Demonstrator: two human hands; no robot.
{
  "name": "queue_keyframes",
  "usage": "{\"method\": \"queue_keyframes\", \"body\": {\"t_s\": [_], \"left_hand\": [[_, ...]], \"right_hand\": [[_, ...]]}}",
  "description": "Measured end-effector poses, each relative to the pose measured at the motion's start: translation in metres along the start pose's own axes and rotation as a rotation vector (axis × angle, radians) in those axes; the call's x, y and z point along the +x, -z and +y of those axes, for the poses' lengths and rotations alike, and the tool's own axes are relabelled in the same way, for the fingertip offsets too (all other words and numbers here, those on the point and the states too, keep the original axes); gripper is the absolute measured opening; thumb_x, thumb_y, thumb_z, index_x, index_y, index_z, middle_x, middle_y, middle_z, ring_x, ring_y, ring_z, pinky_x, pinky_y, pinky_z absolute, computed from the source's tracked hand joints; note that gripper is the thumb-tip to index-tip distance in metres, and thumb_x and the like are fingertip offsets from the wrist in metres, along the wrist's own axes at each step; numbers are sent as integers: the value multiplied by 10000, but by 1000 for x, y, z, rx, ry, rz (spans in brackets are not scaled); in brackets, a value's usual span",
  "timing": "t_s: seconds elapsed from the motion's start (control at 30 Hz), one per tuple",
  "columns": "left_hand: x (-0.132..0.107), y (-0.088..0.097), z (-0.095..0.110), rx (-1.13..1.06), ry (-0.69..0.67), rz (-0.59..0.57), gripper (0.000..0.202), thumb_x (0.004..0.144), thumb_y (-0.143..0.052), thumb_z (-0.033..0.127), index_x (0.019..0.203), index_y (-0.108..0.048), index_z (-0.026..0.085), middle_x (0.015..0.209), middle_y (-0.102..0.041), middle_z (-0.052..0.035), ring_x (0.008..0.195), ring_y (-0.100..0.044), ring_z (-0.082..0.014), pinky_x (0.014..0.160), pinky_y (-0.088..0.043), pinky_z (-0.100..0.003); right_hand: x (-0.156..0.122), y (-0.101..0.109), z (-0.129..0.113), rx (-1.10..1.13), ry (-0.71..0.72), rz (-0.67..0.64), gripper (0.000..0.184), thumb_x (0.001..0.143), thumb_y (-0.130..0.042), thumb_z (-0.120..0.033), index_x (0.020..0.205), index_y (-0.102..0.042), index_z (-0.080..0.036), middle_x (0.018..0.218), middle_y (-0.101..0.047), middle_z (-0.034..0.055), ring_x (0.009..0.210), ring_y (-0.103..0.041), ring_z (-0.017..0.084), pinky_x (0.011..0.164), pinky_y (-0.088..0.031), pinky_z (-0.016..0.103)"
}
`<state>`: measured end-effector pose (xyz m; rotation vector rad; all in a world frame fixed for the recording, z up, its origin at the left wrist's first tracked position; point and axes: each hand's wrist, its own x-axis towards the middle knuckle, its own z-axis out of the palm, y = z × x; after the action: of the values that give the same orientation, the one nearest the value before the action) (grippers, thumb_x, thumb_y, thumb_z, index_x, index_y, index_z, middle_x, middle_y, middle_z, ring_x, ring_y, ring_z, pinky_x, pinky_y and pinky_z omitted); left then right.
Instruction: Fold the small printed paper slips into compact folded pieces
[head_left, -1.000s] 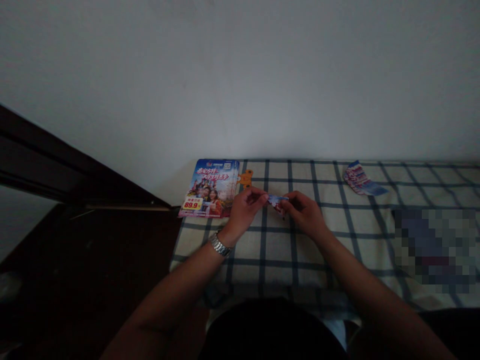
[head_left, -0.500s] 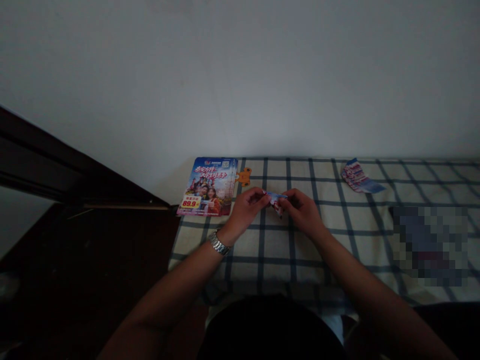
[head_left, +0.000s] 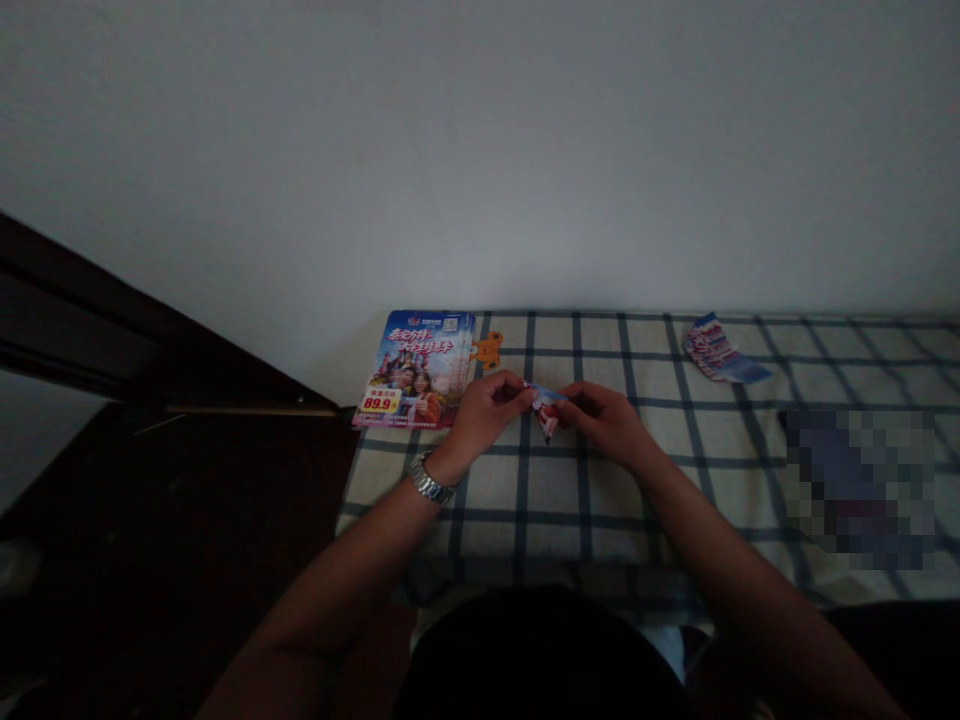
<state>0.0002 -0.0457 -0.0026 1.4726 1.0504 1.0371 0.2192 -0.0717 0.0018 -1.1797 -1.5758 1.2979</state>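
Note:
A small folded piece of printed paper (head_left: pixel 545 407), blue and red, is pinched between both my hands over the checked cloth (head_left: pixel 600 480). My left hand (head_left: pixel 486 410), with a metal watch on its wrist, grips the paper's left end with closed fingers. My right hand (head_left: pixel 607 420) holds the right end, fingers curled round it. A stack of colourful flyers (head_left: pixel 416 370) lies flat just left of my left hand, near the cloth's far left corner.
A small orange cut-out (head_left: pixel 489 351) lies beside the flyers. A pile of folded paper pieces (head_left: pixel 718 352) sits at the far right by the white wall. A blurred patch (head_left: pixel 862 490) covers something at right. Dark wooden furniture (head_left: pixel 150 480) stands to the left.
My hands have stayed together over the same spot, working the folded paper; its lower tip now points down a little more. The view has shifted slightly.

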Motion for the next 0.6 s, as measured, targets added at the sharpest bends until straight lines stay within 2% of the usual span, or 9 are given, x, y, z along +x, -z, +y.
{"method": "queue_keyframes", "body": {"t_s": [0.13,0.2,0.3,0.43,0.6], "left_hand": [[0,-3,-2,-76,1,15,295,865,-786,466,948,-730,189,905,-760,-39,828,-703,-192,787,-540,-298],[0,-5,-2,-74,-2,-34,308,872,-780,474,973,-741,185,947,-764,-51,867,-711,-198,812,-547,-301],[-1,-7,1,-44,-2,-115,328,880,-765,503,942,-743,182,916,-762,-53,833,-707,-196,758,-547,-289],[-1,-6,2,8,-5,-107,321,893,-747,509,868,-726,190,829,-746,-29,745,-687,-178,687,-526,-270],[-2,-4,2,9,25,-120,366,874,-753,541,814,-687,186,769,-731,-21,699,-684,-177,658,-526,-269]], "right_hand": [[2,2,4,-36,-12,79,326,895,-735,-548,946,-743,-226,839,-795,39,750,-734,205,689,-582,322],[2,1,6,-31,0,111,322,893,-738,-545,922,-737,-224,827,-792,39,748,-734,207,690,-580,323],[3,1,5,-43,17,149,321,893,-739,-544,898,-731,-223,808,-782,35,747,-729,206,697,-578,326],[2,-1,5,-67,18,158,331,902,-725,-556,898,-726,-225,807,-779,37,739,-722,207,687,-575,331],[2,-2,10,6,-5,124,336,896,-733,-559,923,-716,-225,830,-789,43,751,-737,212,695,-592,334]]}}
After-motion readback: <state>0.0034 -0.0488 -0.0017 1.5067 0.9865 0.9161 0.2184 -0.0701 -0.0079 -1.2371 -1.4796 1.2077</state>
